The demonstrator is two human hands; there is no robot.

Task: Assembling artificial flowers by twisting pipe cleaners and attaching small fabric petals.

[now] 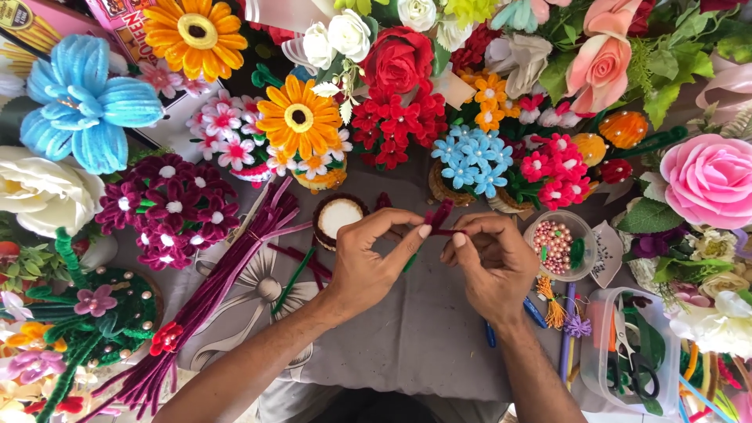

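My left hand and my right hand meet over a grey cloth and together pinch a dark red pipe cleaner piece bent into a small loop. A green stem shows just under my left fingers. A long bundle of maroon pipe cleaners lies to the left of my left arm. A small round pot with a white top stands just beyond my left hand.
Finished pipe cleaner and fabric flowers ring the work area: blue, orange, red, pink. A cup of pearl beads and a clear box with scissors sit at the right.
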